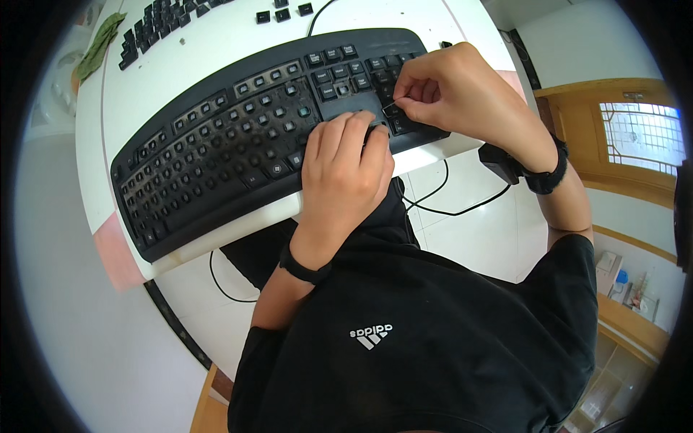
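A black curved keyboard [216, 123] lies on the white table, with many of its keycaps off and bare switch posts showing. Keycaps still sit on its number pad and on the navigation block. Over the lower right of the keyboard rests my left hand [346, 162], palm down and open, its fingers lying over the arrow-key area; the fingertips are partly hidden. At the number pad my right hand [455, 90] is closed in a pinch. A thin, light wire-like piece [390, 106] sticks out from its fingertips toward the keys.
Loose black keycaps [162, 22] lie grouped at the table's far left. Several more keycaps [281, 14] sit behind the keyboard, near its cable [315, 18]. A green cloth [101, 47] hangs over the left table edge. Dark cables [455, 213] run below the front edge.
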### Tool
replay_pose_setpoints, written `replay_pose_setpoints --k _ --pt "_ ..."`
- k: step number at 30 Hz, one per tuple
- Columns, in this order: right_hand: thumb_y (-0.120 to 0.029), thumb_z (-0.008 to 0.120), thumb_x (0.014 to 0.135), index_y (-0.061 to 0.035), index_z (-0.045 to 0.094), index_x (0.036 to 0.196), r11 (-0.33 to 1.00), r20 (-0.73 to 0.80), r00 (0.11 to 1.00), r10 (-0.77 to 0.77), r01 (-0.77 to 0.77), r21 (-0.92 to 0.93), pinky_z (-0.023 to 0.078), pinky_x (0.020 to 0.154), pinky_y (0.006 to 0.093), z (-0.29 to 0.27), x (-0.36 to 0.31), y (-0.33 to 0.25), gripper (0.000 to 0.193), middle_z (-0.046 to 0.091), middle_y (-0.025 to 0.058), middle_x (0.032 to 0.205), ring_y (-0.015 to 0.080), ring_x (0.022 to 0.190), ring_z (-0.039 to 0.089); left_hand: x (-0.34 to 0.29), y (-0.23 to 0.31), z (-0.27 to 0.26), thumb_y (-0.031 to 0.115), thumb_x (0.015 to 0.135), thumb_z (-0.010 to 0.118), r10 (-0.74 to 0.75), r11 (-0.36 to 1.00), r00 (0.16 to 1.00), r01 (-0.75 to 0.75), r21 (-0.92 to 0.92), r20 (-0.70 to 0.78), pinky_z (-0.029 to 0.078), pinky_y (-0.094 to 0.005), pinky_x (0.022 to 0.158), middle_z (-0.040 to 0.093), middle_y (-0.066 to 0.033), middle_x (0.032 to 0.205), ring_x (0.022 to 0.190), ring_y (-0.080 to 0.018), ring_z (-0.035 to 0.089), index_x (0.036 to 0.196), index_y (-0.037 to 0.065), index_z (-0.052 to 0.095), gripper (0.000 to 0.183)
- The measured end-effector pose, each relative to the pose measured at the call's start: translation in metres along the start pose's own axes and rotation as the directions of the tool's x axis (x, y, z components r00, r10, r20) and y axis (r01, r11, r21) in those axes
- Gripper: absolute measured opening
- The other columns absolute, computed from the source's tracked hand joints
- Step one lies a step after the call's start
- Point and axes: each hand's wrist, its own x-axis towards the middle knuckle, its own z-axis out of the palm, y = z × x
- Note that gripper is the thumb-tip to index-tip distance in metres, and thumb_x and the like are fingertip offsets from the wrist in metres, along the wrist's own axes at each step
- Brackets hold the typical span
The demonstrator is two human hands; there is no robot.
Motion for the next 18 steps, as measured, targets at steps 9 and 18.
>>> replay_pose_setpoints --k 9,18 --pt "-0.006 0.074 0.075 0.0008 0.07 0.08 0.963 -0.109 0.982 0.156 -0.176 -0.206 0.055 0.061 0.0275 0.01 -0.001 -0.027 0.009 0.068 0.011 0.066 0.0206 0.061 0.069 -0.003 -0.001 -0.003 0.005 0.077 0.071 -0.005 0.997 1.0 0.004 -0.073 -0.018 0.048 -0.0398 0.089 0.063 -0.0089 0.106 0.1 -0.0272 0.06 0.094 0.003 0.067 0.018" --pt "-0.009 0.07 0.077 -0.0016 0.07 0.078 0.84 0.006 0.991 0.132 -0.109 -0.532 0.054 0.06 0.0376 0.018 0.015 -0.038 0.008 0.068 0.014 0.07 0.034 0.064 0.066 -0.004 -0.001 -0.005 0.007 0.077 0.07 -0.016 0.992 1.0 0.013 -0.123 -0.023 0.048 -0.0391 0.088 0.063 -0.0098 0.104 0.097 -0.0268 0.059 0.093 0.003 0.066 0.017"
